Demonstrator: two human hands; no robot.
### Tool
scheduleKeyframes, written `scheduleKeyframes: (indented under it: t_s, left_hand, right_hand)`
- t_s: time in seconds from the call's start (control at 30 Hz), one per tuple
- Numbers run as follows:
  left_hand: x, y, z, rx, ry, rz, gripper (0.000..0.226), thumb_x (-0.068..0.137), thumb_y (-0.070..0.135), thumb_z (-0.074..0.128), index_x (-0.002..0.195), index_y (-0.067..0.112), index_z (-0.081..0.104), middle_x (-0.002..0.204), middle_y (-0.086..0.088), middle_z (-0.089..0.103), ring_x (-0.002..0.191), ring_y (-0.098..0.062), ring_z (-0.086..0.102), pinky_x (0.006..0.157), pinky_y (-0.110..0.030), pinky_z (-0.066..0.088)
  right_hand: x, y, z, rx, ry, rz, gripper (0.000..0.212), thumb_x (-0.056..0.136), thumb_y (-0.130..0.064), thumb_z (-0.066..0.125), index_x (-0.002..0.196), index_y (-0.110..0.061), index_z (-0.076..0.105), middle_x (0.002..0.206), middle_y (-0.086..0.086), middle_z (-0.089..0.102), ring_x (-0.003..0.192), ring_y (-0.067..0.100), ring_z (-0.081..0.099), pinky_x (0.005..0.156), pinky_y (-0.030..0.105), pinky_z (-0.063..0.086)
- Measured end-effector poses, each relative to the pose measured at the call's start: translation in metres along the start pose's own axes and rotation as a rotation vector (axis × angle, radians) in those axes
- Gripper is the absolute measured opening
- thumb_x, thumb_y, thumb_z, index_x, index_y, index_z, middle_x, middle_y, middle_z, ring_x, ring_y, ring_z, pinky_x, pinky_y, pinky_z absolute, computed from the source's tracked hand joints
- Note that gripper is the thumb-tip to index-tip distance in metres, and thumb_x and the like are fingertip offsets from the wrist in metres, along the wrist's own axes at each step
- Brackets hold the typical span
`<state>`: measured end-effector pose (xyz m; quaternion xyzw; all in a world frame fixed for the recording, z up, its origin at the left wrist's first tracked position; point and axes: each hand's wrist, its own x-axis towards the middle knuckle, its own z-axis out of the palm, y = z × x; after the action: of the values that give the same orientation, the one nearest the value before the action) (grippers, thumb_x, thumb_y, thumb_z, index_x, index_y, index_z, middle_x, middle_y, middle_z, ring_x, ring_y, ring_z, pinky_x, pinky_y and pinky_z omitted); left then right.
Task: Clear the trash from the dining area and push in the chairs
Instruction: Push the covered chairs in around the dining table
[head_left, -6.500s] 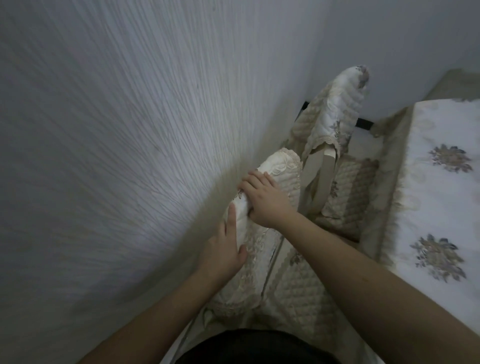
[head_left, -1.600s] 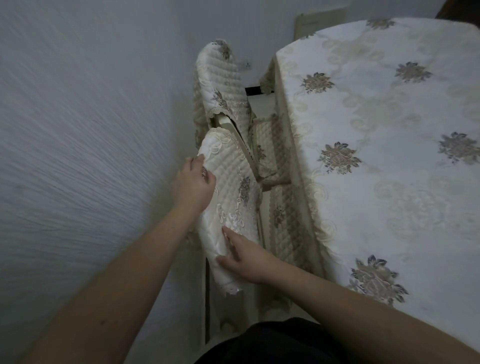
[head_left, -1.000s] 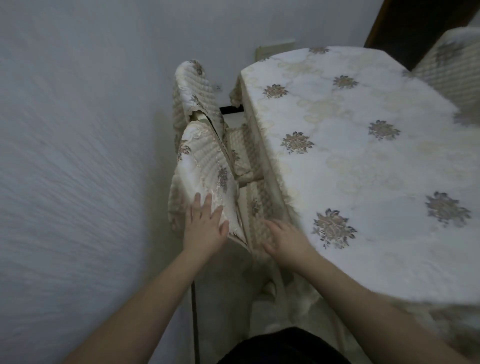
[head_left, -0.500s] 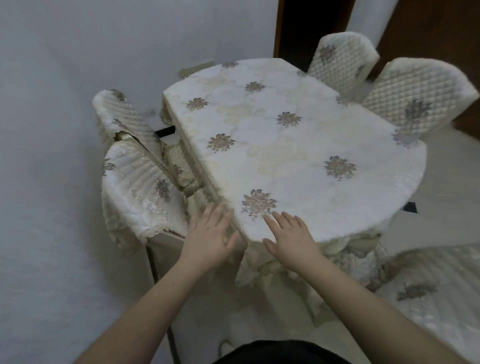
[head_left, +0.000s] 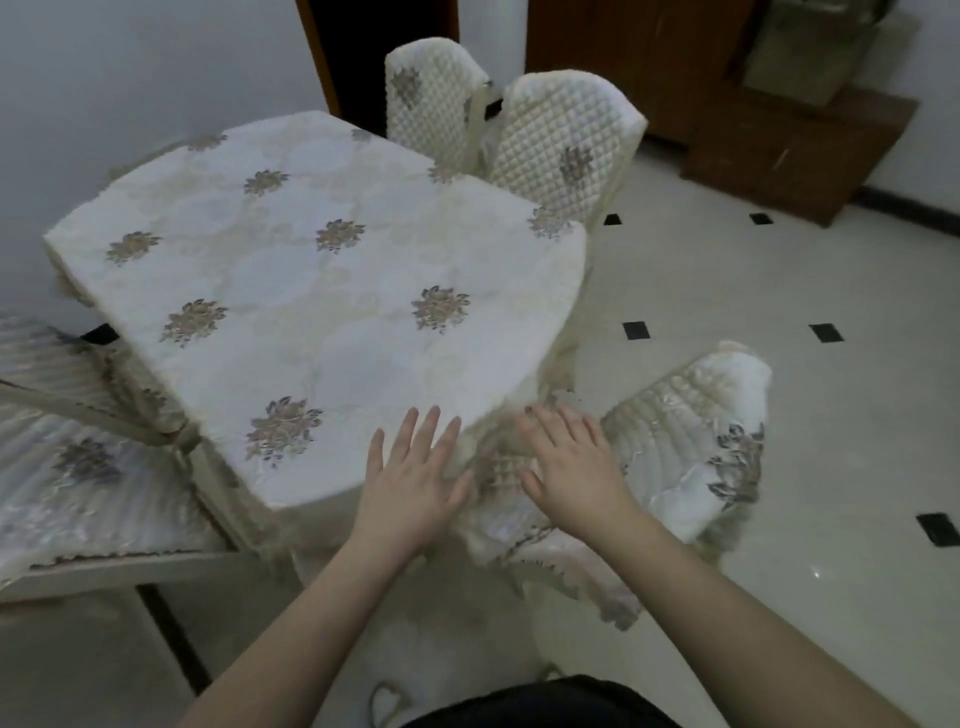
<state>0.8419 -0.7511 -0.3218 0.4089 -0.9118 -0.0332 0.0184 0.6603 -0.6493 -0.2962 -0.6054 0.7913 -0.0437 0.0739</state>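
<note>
- Both hands reach forward at lower center of the frame, fingers spread and straight, holding nothing.
- Left hand (head_left: 413, 480) lies palm down at the near edge of the table (head_left: 322, 275), its fingertips over the tablecloth rim; whether it presses on the cloth I cannot tell.
- Right hand (head_left: 569, 470) sits just right of it, flat over the quilted cover of the nearest chair (head_left: 691, 441), fingers toward the table edge.
- At the far left edge, a chair (head_left: 88, 467) with a ribbed, flowered cover stands beside the table, its pale frame close against the cloth; it is partly cut off by the frame.
- Center left, the table wears a white cloth with 9 or so brownish flower motifs; its right end is rounded, its left end straight.
- Upper center, 2 chairs (head_left: 561, 150) with diamond-quilted backs stand side by side against the table's far edge.
- Lower right of center, the nearest chair angles away from the table, its back tilted toward the right, with its seat under the cloth's fringe.
- Right side, the tile floor (head_left: 779, 270) is pale with small black diamond insets.
- Upper right, a brown wooden cabinet (head_left: 779, 140) stands against the wall.
- No trash shows on the table or floor.
</note>
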Motion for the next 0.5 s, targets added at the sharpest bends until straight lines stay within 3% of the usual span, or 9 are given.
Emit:
scheduleKeyframes:
  t_s: [0.17,0.33,0.5]
  left_hand:
    - [0.017,0.043,-0.001,-0.010,0.029,0.076,0.066,0.089,0.058,0.030,0.144,0.025,0.041,0.152,-0.002,0.038,0.142,-0.024,0.030,0.110,-0.056,0.026]
    - [0.038,0.064,0.005,-0.056,0.030,0.141,0.067,0.092,0.060,0.024,0.148,0.025,0.034,0.155,-0.002,0.032,0.145,-0.024,0.023,0.113,-0.056,0.019]
    - [0.062,0.091,0.010,-0.087,0.049,0.212,0.066,0.093,0.057,0.030,0.150,0.025,0.027,0.157,-0.002,0.026,0.146,-0.023,0.017,0.115,-0.052,0.011]
  right_hand:
    - [-0.011,0.045,-0.011,-0.008,0.029,0.041,0.063,0.091,-0.047,0.034,0.148,-0.021,0.026,0.151,0.004,0.033,0.141,0.028,0.024,0.114,0.047,0.019]
    - [-0.004,0.070,-0.015,0.002,0.057,0.114,0.061,0.094,-0.044,0.042,0.148,-0.023,0.025,0.153,0.005,0.031,0.142,0.029,0.021,0.115,0.049,0.016]
    - [-0.003,0.093,-0.020,-0.026,0.090,0.144,0.060,0.095,-0.046,0.042,0.148,-0.022,0.026,0.153,0.004,0.031,0.143,0.028,0.021,0.116,0.047,0.012]
